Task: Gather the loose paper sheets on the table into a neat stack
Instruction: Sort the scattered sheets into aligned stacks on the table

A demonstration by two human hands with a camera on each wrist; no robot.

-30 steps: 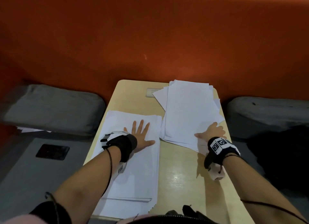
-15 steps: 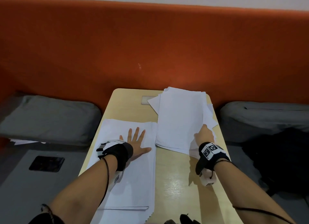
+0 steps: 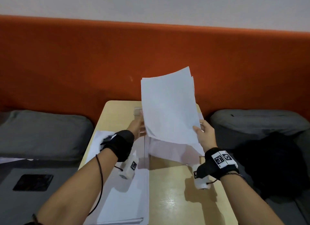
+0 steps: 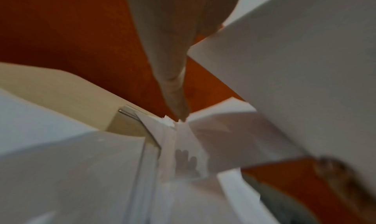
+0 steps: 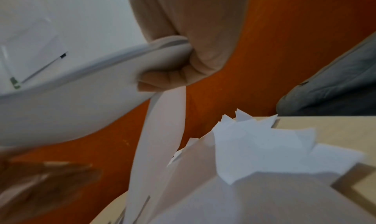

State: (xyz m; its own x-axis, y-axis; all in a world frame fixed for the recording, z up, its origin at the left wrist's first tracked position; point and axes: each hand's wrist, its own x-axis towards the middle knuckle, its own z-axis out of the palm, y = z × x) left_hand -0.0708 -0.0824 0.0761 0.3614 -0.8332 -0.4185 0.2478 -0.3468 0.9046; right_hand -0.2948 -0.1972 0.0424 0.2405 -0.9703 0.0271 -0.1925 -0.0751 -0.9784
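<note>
Sheets [image 3: 168, 107] lifted, tilted above surface [image 3: 174, 199]; right hand [image 3: 205, 135] pinches their right edge, left hand [image 3: 136, 126] at left edge, grip unclear. Stack [image 3: 127, 194] lies left.

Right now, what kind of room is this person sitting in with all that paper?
Probably an office lounge or café booth. A small wooden table stands against a long orange padded backrest, with grey seat cushions on both sides, like bench seating.

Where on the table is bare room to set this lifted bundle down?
Bare wood on the table near-right, between the left stack and the right edge; also the far-left corner. Crowded under the lifted bundle, where loose sheets remain.
</note>
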